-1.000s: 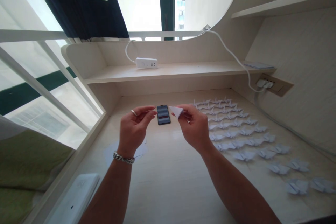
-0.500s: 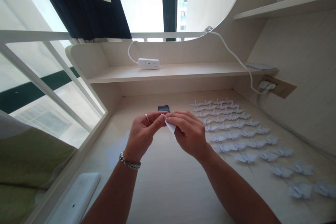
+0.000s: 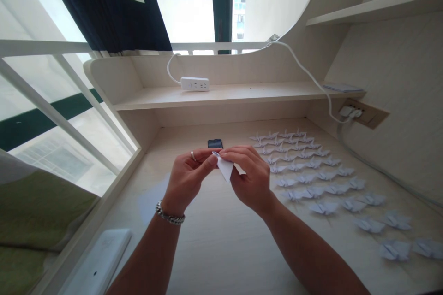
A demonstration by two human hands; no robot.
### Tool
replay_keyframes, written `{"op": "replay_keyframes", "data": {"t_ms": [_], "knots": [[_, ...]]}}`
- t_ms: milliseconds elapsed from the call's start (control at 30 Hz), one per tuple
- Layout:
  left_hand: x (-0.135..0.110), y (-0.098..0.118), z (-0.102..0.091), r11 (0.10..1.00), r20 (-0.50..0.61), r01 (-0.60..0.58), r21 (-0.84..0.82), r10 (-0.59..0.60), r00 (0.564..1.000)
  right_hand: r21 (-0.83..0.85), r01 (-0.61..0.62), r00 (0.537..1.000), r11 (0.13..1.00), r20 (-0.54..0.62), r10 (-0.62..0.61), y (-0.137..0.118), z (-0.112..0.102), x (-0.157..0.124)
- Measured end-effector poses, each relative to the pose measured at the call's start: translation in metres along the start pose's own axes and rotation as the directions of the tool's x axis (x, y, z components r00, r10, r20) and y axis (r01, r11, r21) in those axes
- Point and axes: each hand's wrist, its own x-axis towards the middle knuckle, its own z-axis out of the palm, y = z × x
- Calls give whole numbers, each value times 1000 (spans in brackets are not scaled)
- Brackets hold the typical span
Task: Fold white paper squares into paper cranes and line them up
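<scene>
While our left hand [image 3: 184, 177] pinches the left tip of the folded white paper [image 3: 225, 168], our right hand [image 3: 252, 179] is clamped on its other side. We hold it above the worktop [image 3: 214, 244], near a smartphone [image 3: 215, 143] by the back edge; paper cranes [image 3: 326, 174] sit in rows toward the right edge.

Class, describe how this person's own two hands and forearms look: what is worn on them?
The left hand wears a pale metallic ring, with a chunky silver-coloured chain bracelet around its wrist. The right hand shows no jewellery in this view. Both hands are gloveless, and no sleeves show on the forearms.
</scene>
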Motion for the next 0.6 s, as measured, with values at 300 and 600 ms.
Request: {"op": "replay_keyframes", "data": {"t_ms": [300, 600], "knots": [[-1, 1, 2, 1000, 11, -7, -8, 7, 1000, -53, 59, 997, 997, -52, -61, -3, 0, 0], [-1, 1, 2, 1000, -4, 8, 0, -8, 1000, -64, 57, 998, 996, -23, -59, -2, 1, -2]]}}
